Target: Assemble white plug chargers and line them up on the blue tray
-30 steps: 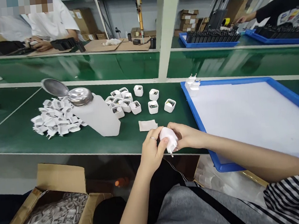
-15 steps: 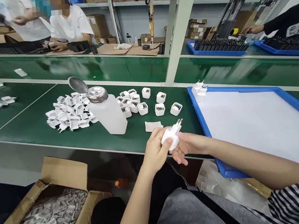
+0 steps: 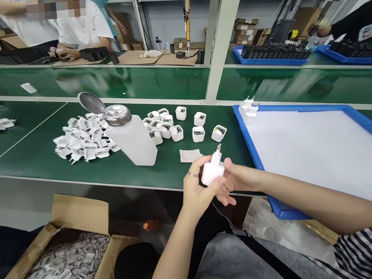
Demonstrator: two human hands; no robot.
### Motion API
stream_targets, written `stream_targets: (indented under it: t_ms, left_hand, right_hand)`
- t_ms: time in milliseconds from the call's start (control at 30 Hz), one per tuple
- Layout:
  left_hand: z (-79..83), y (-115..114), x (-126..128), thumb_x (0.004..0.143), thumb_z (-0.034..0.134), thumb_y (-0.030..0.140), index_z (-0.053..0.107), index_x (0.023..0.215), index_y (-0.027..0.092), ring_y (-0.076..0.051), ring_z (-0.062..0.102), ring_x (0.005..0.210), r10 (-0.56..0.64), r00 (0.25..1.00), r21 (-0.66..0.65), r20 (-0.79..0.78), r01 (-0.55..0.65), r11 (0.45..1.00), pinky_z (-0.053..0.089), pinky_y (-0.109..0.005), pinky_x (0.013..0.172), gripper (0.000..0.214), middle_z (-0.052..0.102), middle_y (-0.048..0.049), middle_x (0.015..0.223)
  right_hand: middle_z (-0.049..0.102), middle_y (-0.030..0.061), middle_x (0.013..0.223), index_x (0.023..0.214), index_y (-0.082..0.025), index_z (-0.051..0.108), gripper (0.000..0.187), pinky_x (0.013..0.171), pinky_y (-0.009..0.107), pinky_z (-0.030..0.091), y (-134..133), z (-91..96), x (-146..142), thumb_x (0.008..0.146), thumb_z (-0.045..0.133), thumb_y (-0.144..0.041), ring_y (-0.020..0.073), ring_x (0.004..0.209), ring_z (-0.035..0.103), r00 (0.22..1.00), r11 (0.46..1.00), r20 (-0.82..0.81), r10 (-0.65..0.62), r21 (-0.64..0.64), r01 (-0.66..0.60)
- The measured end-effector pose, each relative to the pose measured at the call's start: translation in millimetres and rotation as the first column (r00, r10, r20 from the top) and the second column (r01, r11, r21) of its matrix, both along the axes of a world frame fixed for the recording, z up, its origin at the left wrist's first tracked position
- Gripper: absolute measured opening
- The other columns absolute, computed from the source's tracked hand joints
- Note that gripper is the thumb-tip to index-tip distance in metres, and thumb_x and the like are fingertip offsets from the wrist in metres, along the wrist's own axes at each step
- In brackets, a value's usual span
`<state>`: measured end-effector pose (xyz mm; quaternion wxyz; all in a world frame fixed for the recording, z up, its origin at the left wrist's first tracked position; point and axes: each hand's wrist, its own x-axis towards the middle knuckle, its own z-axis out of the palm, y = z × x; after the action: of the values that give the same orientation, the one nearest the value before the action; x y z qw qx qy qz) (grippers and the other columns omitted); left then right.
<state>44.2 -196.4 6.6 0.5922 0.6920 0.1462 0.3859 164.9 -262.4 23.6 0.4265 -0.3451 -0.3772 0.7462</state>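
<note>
A white plug charger (image 3: 212, 171) with two metal pins pointing up is held in front of me, above the bench's front edge. My left hand (image 3: 197, 186) grips it from the left between thumb and fingers. From the right, my right hand (image 3: 234, 181) has its thumb against the charger's side and its fingers curled underneath, partly hidden. Just behind my left hand lies a folded white cloth (image 3: 190, 155). Several open white charger housings (image 3: 198, 134) with circuit parts inside stand farther back. Left of them is a white dispenser bottle (image 3: 135, 140), its metal lid raised.
A heap of white plug covers (image 3: 85, 138) lies left of the bottle. On the right, a blue-rimmed tray (image 3: 250, 144) carries white plug chargers (image 3: 249, 107) at its far left corner. A carton (image 3: 81, 215) of bagged parts stands below left. Co-workers are across the bench.
The charger has turned in my hands, its pins now more upright. My left thumb has slid lower on it. Across the bench, co-workers have shifted.
</note>
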Motion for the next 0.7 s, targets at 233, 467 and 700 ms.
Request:
stream_targets:
  t_ms: [233,467,700]
  left_hand:
    - [0.2,0.6,0.7,0.062,0.061,0.030,0.049,0.092,0.022,-0.012,0.053,0.070,0.004,0.998,-0.212,0.070,0.011,0.977,0.042,-0.021,0.059,0.033,0.058,0.0002,0.082]
    - [6.1,6.5,2.8,0.072,0.042,0.046,0.050,0.088,0.015,-0.010,0.050,0.052,-0.123,0.949,-0.698,0.292,0.299,0.651,0.035,-0.020,0.043,0.035,0.063,-0.0075,0.078]
    - [9.0,8.8,4.1,0.075,0.027,0.046,0.051,0.082,0.016,-0.008,0.036,0.044,-0.247,0.921,-0.830,0.300,0.380,0.408,0.029,-0.022,0.042,0.038,0.058,-0.0050,0.068]
  right_hand:
    - [0.059,0.0042,0.054,0.076,-0.009,0.053,0.068,0.039,0.019,0.038,-0.5,-1.4,0.0,0.066,0.023,-0.069,0.0077,0.038,0.050,0.999,1.000,0.027,-0.018,-0.001,0.018]
    - [0.058,0.0018,0.058,0.074,-0.009,0.056,0.038,0.044,0.019,0.040,-3.2,10.6,-1.1,0.070,0.050,-0.047,0.0064,0.044,0.050,0.976,0.995,0.216,0.021,0.094,-0.042]
    - [0.057,0.0010,0.059,0.073,-0.010,0.056,0.033,0.045,0.019,0.040,-6.5,15.4,-3.4,0.070,0.052,-0.043,0.0060,0.046,0.049,0.968,0.994,0.244,0.052,0.081,-0.074]
